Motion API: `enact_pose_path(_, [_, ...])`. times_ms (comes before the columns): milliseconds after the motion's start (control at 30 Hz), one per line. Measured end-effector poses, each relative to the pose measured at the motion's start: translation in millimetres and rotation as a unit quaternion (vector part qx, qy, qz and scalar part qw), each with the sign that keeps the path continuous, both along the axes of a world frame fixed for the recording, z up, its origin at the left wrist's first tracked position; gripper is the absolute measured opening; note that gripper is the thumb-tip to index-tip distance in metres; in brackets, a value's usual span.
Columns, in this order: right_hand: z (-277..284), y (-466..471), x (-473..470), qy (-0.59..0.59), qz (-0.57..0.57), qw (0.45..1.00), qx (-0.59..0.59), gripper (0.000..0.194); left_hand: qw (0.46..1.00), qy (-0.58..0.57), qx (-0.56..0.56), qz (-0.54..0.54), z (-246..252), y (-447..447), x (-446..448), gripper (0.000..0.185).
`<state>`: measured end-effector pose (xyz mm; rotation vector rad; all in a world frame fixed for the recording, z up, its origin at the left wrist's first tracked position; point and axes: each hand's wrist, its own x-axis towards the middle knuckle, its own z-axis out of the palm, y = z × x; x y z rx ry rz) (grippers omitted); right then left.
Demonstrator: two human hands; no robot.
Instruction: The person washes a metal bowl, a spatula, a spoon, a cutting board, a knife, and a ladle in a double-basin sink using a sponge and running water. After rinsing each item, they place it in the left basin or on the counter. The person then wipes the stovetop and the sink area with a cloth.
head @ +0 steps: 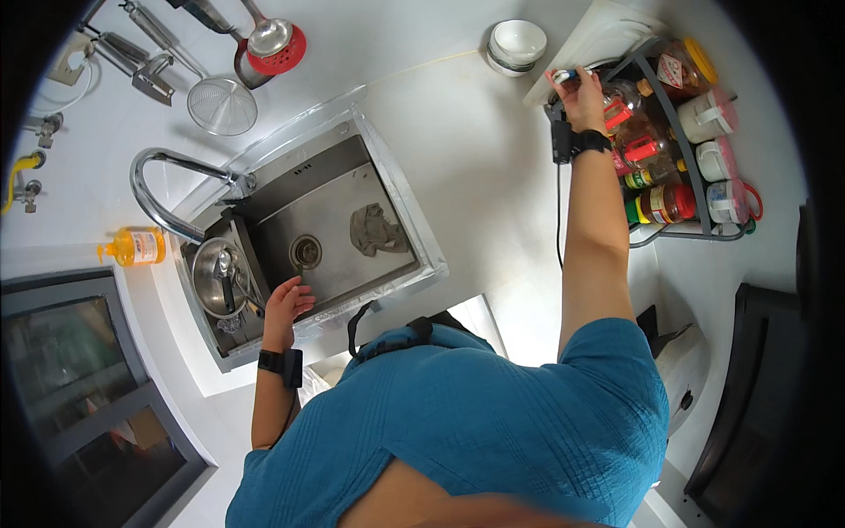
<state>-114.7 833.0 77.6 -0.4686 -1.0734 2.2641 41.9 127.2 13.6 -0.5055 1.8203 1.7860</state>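
My right hand (582, 104) reaches to the left end of a dark metal spice rack (673, 109), its fingers on a small white and blue item (565, 76) that I cannot identify. Bottles and jars with red and green parts lie right beside that wrist. My left hand (290, 303) hangs over the front edge of the stainless steel sink (337, 204), fingers apart and holding nothing. Close to it, a metal bowl (204, 270) with a spoon and other utensils sits at the sink's left side. A crumpled grey-green cloth (375, 230) lies in the basin.
Stacked white bowls (520, 42) stand by the wall, next to a pale board (587, 39) leaning near the rack. A chrome faucet (148, 178) arches over the sink's left part. An orange soap bottle (142, 246) is farther left. A wire strainer (222, 107) and ladles hang above.
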Motion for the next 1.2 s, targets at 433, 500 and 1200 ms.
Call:
enact_pose_path(433, [-136.3,250.9,-40.6,-0.238,0.220,0.946,-0.012,0.044,0.998,0.032,-0.018,0.056,0.1,-19.7,20.4,0.035])
enact_pose_path(500, [-145.6,276.8,-43.6,-0.350,0.135,0.927,0.018,0.052,0.993,0.045,-0.017,0.106,2.7,-28.7,21.3,0.030])
enact_pose_path(1200, [-15.6,-474.9,63.0,0.022,0.586,0.528,0.614,0.048,0.819,0.154,-0.551,-0.031,-88.9,-198.4,-84.6,0.045])
